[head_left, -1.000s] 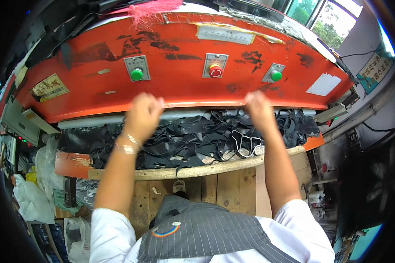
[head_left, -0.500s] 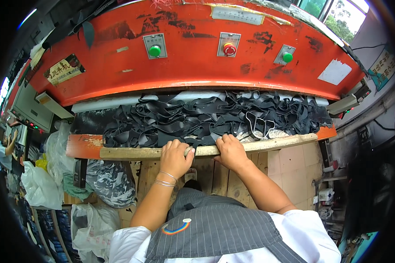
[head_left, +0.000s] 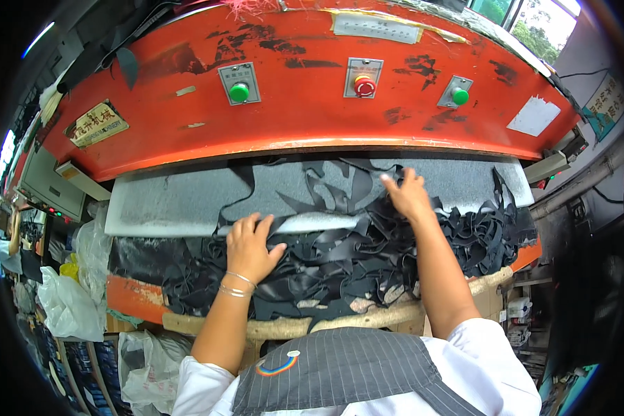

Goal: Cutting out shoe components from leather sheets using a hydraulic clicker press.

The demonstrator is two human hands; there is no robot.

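I see the left hand [head_left: 252,249] palm down, fingers spread, over the near edge of the grey board [head_left: 166,201]; the right hand [head_left: 408,195] reaches farther forward, fingers bent, and I can't tell whether it pinches anything. Black strips [head_left: 340,256] lie tangled between and below them, the heap's long axis running left to right, loose ends curling onto the board. Beyond, I have the red machine [head_left: 305,125], with a printed cream nameplate [head_left: 98,125] at left and a pale label [head_left: 376,28] up top.
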